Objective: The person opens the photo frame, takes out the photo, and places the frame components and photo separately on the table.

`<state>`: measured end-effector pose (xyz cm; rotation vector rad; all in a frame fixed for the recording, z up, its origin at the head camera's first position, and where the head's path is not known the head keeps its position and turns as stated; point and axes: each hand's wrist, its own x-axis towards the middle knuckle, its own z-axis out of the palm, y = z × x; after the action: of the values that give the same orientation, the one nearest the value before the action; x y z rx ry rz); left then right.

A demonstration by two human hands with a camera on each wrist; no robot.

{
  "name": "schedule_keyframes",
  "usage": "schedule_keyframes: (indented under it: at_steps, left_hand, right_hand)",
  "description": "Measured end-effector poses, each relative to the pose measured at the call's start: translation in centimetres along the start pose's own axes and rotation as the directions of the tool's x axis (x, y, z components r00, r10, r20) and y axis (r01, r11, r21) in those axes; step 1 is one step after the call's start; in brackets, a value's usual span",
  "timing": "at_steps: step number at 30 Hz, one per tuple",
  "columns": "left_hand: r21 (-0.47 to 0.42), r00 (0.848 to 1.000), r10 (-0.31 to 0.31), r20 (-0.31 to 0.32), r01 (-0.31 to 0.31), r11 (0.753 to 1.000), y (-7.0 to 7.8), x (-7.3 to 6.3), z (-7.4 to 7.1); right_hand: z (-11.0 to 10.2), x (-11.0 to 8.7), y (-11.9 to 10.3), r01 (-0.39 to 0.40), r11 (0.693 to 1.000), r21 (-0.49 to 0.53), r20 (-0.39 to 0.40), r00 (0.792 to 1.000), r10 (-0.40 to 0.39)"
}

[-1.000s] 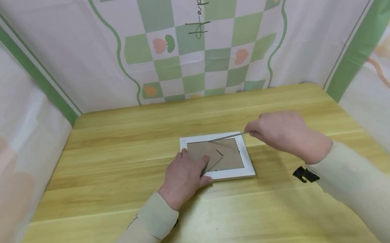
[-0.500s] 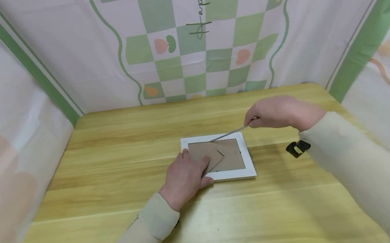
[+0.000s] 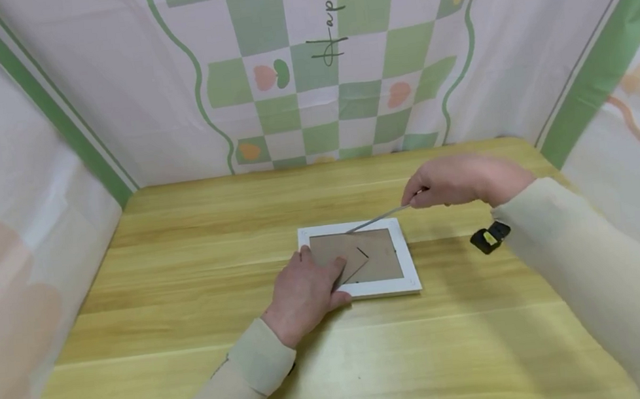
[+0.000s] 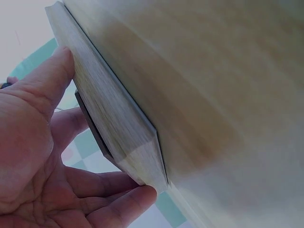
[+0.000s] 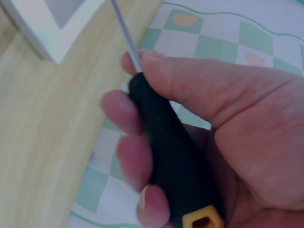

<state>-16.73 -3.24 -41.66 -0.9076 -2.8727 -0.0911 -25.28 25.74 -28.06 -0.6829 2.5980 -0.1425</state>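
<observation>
A white picture frame (image 3: 409, 262) lies face down on the table with its brown backing board (image 3: 383, 264) upward. My left hand (image 3: 301, 294) holds its near left corner, thumb along the near side and fingers over the back and left side. In the left wrist view, the thumb presses the frame's edge (image 4: 109, 95). My right hand (image 3: 457, 180) grips a screwdriver (image 3: 378, 218), its tip at the board's far edge, its shaft sloping up to the right. The right wrist view shows fingers wrapped around the black handle (image 5: 173, 142).
The wooden table (image 3: 196, 253) extends around the frame on every side. A patterned cloth (image 3: 317, 98) hangs behind its far edge, with more cloth at left and right. A black strap piece (image 3: 490, 237) sits at the right cuff.
My right hand has risen away from the table, and the screwdriver slopes more steeply, its tip staying at the board's far edge. The left hand and frame have hardly moved.
</observation>
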Motion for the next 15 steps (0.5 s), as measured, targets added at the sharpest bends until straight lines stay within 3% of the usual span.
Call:
schedule_keyframes:
  at_steps: [3, 8, 15]
  left_hand:
    - [0.006, 1.000, 0.004, -0.009, -0.004, 1.000, 0.0, 0.0, 0.1]
    - [0.021, 1.000, 0.012, -0.027, -0.012, 1.000, 0.0, 0.0, 0.2]
    - [0.007, 1.000, 0.000, -0.020, 0.001, 1.000, -0.1, -0.1, 0.3]
  right_hand:
    - [1.3, -1.1, -0.3, 0.014, 0.995, -0.097, -0.122, 0.992, -0.026]
    - [3.0, -3.0, -1.6, -0.046, 0.981, -0.190, -0.284, 0.959, -0.009]
    - [5.2, -3.5, -2.8, -0.116, 0.958, -0.261, -0.358, 0.933, 0.016]
